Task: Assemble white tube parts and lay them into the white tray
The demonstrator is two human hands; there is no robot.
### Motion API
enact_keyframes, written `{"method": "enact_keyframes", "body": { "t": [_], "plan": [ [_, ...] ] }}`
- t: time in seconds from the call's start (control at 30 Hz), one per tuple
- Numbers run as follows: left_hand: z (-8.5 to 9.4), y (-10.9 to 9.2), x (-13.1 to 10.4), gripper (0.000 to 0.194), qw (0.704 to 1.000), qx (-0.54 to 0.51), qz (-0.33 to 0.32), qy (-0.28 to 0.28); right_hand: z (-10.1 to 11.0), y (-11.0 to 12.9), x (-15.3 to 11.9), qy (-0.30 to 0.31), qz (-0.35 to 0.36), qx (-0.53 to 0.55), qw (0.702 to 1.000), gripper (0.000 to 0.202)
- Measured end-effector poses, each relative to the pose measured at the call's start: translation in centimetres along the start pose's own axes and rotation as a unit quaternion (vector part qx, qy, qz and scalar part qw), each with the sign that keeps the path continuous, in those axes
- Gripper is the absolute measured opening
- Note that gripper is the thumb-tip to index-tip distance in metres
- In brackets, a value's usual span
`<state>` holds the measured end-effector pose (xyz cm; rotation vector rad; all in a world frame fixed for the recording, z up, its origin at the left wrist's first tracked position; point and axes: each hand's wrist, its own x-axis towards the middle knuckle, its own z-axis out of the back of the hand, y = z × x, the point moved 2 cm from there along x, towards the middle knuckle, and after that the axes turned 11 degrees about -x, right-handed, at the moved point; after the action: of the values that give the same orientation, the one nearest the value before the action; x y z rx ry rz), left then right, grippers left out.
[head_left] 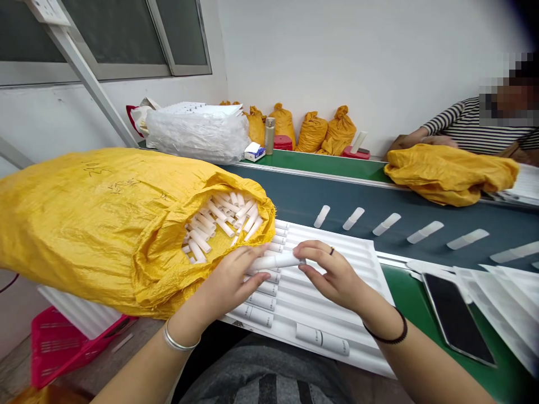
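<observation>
Between my two hands is a white plastic tube (275,261), lying nearly level above a ridged white tray (353,269). The fingers and thumb of my left hand (236,275) grip its left end. My right hand (328,275) pinches the right end with its fingertips. Several printed tubes (255,315) lie in the tray's grooves beneath my left hand, and one more printed tube (322,338) rests near the front edge. Just left of the tray, an open yellow woven sack (105,224) shows many plain white tubes (200,238) in its mouth.
White tubes (387,224) lie spaced along the dark conveyor belt (295,191). At right are a phone (457,317) and white ridged sheets (501,303). A person in a striped sleeve (448,116) sits across, behind a yellow sack (450,171). A pink basket (63,342) stands below left.
</observation>
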<state>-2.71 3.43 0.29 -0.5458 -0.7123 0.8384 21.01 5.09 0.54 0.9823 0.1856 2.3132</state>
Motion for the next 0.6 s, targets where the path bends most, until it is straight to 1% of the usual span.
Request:
{"method": "enact_keyframes", "body": {
  "t": [0.07,0.13,0.2,0.3,0.4,0.53,0.6],
  "plan": [
    [0.5,0.4,-0.3,0.044,0.999,-0.027,0.022,-0.026,0.1,-0.1,0.1,-0.018,-0.007,0.005,1.0,0.033],
    [0.8,0.7,-0.6,0.036,0.998,-0.047,0.037,-0.034,0.1,-0.2,0.2,-0.022,-0.012,0.015,1.0,0.033],
    [1.0,0.9,-0.7,0.03,0.997,-0.057,0.033,-0.043,0.0,-0.3,0.2,-0.021,-0.013,0.019,1.0,0.033],
    [1.0,0.7,-0.8,0.028,0.996,-0.038,-0.003,-0.084,-0.2,-0.4,0.3,-0.019,-0.025,0.02,0.999,0.033],
    [1.0,0.2,-0.9,0.029,0.991,0.002,-0.051,-0.123,-0.2,-0.5,0.4,-0.014,-0.058,0.019,0.998,0.03],
    [0.8,-0.2,-1.0,0.031,0.984,0.048,-0.093,-0.146,-0.1,-0.3,0.5,-0.019,-0.111,0.045,0.993,0.025],
    [0.7,-0.5,-1.1,0.033,0.979,0.065,-0.113,-0.154,-0.1,-0.2,0.4,-0.012,-0.147,0.072,0.986,0.023]
  ]
}}
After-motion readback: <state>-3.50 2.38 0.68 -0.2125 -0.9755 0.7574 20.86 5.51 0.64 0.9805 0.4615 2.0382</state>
